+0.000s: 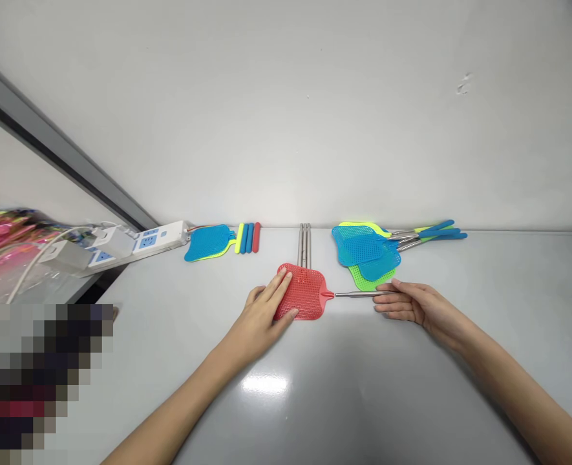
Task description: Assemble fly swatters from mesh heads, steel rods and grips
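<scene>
My left hand (264, 313) holds a red fly swatter head (305, 303), its fingers lying over the left part of the mesh and the thumb along the near edge. The head's neck points right. My right hand (414, 302) has a slim metal rod (356, 294) between thumb and fingers; the rod's far end is hidden in the hand. Its free tip lies in line with the red neck, and I cannot tell if they touch. Behind the red head, several metal rods (304, 242) lie side by side, their near ends partly under the mesh.
At the back right lies a pile of blue, yellow and green fly swatters (363, 248) with blue grips (443, 229). Back left are blue and yellow swatter heads (211, 242) and several coloured grips (248, 237). A power strip (145, 242) with plugs sits along the left edge.
</scene>
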`<action>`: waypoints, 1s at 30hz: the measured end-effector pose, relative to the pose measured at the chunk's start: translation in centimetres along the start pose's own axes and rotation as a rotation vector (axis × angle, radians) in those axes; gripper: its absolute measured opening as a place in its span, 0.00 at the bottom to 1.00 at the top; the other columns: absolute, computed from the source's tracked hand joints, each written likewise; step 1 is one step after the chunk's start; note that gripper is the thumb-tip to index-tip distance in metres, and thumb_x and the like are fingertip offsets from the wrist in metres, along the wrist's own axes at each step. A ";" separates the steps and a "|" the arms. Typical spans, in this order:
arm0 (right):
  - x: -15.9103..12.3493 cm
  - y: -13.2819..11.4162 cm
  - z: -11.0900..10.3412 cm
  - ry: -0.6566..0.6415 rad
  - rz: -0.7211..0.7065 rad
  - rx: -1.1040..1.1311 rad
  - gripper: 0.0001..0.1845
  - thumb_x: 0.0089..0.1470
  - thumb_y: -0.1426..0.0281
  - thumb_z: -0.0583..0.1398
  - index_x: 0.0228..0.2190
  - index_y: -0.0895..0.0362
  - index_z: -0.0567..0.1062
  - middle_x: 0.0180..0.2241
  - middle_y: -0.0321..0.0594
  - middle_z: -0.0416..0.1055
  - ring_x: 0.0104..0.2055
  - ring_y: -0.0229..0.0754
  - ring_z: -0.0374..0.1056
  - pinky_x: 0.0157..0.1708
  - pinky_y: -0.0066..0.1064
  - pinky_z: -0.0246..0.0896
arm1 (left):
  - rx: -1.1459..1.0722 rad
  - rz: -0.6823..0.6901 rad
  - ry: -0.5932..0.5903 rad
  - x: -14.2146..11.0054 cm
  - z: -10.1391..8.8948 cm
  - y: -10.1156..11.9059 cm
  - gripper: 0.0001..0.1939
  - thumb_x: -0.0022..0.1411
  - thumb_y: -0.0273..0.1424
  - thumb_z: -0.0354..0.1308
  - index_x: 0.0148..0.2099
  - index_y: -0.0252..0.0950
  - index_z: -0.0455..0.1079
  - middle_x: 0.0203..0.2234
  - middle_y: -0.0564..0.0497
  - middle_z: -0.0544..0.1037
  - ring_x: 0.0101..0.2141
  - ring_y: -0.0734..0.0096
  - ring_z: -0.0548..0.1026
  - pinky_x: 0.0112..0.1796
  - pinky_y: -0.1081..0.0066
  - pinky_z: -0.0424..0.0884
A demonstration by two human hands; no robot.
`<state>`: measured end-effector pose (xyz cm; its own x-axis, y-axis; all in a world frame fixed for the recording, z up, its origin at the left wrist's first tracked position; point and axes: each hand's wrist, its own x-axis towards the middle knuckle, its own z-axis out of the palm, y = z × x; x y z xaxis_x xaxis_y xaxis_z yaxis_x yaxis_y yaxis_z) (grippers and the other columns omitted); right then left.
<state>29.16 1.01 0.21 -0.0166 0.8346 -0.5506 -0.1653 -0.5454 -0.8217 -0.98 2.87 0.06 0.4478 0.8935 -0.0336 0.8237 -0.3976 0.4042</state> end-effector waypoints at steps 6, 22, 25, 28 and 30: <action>0.0 0.0 0.1 -0.005 0.005 0.017 0.14 0.55 0.68 0.55 0.38 0.66 0.72 0.35 0.53 0.75 0.36 0.46 0.72 0.33 0.29 0.71 | 0.026 0.066 0.031 0.0 0.0 0.0 0.29 0.63 0.40 0.42 0.63 0.45 0.36 0.60 0.48 0.50 0.53 0.58 0.57 0.49 0.60 0.56; 0.0 0.2 0.6 -0.002 -0.019 -0.072 0.13 0.54 0.65 0.55 0.34 0.63 0.70 0.30 0.48 0.75 0.27 0.42 0.73 0.29 0.28 0.70 | 0.220 -0.155 0.140 3.6 -1.4 -3.1 0.31 0.62 0.45 0.39 0.61 0.32 0.45 0.60 0.38 0.47 0.60 0.56 0.43 0.53 0.56 0.51; 0.1 0.4 0.4 -0.047 0.026 -0.173 0.15 0.54 0.60 0.53 0.32 0.60 0.68 0.24 0.45 0.75 0.21 0.40 0.72 0.20 0.26 0.68 | 0.265 -0.116 0.158 4.9 -1.7 -3.9 0.30 0.62 0.43 0.39 0.60 0.29 0.48 0.59 0.36 0.50 0.59 0.55 0.45 0.53 0.55 0.50; 0.3 0.8 0.3 -0.097 0.043 -0.275 0.17 0.54 0.56 0.51 0.31 0.58 0.66 0.19 0.40 0.73 0.17 0.39 0.70 0.14 0.23 0.63 | 0.272 -0.077 0.208 5.8 -1.8 -4.3 0.28 0.63 0.41 0.39 0.60 0.29 0.49 0.57 0.36 0.57 0.58 0.54 0.49 0.53 0.54 0.47; 0.4 1.0 0.3 -0.120 0.035 -0.307 0.18 0.53 0.54 0.51 0.28 0.58 0.65 0.17 0.39 0.73 0.16 0.39 0.70 0.12 0.22 0.62 | 0.268 -0.052 0.234 6.0 -1.9 -4.3 0.26 0.63 0.39 0.38 0.59 0.30 0.49 0.55 0.38 0.60 0.57 0.55 0.53 0.53 0.53 0.44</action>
<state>28.74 0.78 -0.80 -0.1364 0.8084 -0.5727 0.1421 -0.5561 -0.8189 -2.48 10.36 -0.15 0.3370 0.9251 0.1752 0.9190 -0.3636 0.1522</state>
